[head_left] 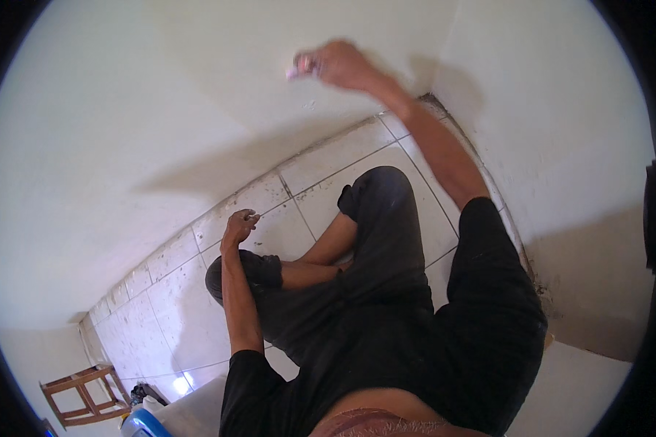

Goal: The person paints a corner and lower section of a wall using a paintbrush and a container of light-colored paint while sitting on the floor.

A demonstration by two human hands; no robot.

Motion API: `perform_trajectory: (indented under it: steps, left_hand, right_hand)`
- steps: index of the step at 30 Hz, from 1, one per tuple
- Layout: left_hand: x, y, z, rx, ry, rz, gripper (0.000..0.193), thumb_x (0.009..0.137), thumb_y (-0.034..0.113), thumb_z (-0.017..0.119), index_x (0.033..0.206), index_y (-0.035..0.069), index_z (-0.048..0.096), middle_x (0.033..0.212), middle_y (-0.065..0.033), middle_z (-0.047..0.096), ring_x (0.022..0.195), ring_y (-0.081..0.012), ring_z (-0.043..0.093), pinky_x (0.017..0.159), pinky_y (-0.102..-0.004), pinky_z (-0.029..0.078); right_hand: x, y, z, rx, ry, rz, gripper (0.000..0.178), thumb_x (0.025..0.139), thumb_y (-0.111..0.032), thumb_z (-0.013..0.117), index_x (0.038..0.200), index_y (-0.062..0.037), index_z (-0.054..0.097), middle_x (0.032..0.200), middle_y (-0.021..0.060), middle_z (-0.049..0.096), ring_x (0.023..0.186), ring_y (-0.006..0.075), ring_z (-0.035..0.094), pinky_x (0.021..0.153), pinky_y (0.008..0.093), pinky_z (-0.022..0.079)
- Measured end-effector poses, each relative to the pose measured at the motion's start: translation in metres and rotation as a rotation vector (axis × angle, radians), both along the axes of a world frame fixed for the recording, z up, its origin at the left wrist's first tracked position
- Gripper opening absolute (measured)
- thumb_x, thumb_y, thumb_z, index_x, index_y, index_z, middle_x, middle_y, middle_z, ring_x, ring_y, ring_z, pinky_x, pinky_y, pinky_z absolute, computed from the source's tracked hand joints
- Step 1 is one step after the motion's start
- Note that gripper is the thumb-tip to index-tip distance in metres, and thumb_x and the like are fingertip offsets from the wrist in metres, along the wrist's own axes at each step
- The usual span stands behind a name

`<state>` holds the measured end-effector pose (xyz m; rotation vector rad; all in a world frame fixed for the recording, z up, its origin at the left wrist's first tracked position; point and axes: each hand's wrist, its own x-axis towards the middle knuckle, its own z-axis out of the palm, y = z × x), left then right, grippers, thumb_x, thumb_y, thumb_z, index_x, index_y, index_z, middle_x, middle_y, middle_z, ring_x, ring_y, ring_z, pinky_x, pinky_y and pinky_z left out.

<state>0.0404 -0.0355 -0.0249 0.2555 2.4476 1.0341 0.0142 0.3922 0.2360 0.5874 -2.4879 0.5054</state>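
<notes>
My right hand (339, 65) is raised close to the off-white wall (197, 87), its fingers closed round a small pale pinkish-white piece (293, 73). Motion blur hides what kind of thing it is. A faint rough patch (308, 105) marks the wall just below. Lower and to the left, my left hand (240, 227) hangs over my bent knee (222, 275) near the foot of the wall. Its fingers are loosely curled and apart, with nothing clearly visible in them.
I sit cross-legged on white floor tiles (175, 306), specked with dirt along the wall. A second wall (554, 109) meets the first at a corner on the right. At the lower left are a wooden frame-like stool (87, 397) and a blue-rimmed object (144, 422).
</notes>
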Motion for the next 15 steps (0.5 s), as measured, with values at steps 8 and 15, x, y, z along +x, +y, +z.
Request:
perform_trajectory:
  steps: [8, 15]
  left_hand:
    - [0.002, 0.015, 0.017, -0.029, 0.058, -0.039, 0.043, 0.084, 0.027, 0.064, 0.11, -0.007, 0.061, 0.085, -0.0182, 0.068, 0.068, -0.02, 0.065, 0.066, -0.0329, 0.051]
    - [0.003, 0.018, 0.025, -0.152, 0.032, -0.093, 0.042, 0.086, 0.028, 0.064, 0.112, -0.005, 0.06, 0.09, -0.0169, 0.068, 0.075, -0.0209, 0.067, 0.07, -0.0338, 0.052]
  right_hand:
    - [0.04, 0.0, 0.15, -0.278, 0.865, 0.226, 0.031, 0.082, -0.001, 0.063, 0.113, -0.0027, 0.062, 0.099, 0.0165, 0.069, 0.08, 0.0217, 0.07, 0.07, 0.0307, 0.057]
    - [0.022, -0.023, -0.033, 0.052, 0.712, -0.071, 0.049, 0.065, -0.013, 0.071, 0.114, -0.0169, 0.065, 0.125, 0.0092, 0.059, 0.091, 0.0208, 0.067, 0.057, 0.0286, 0.053]
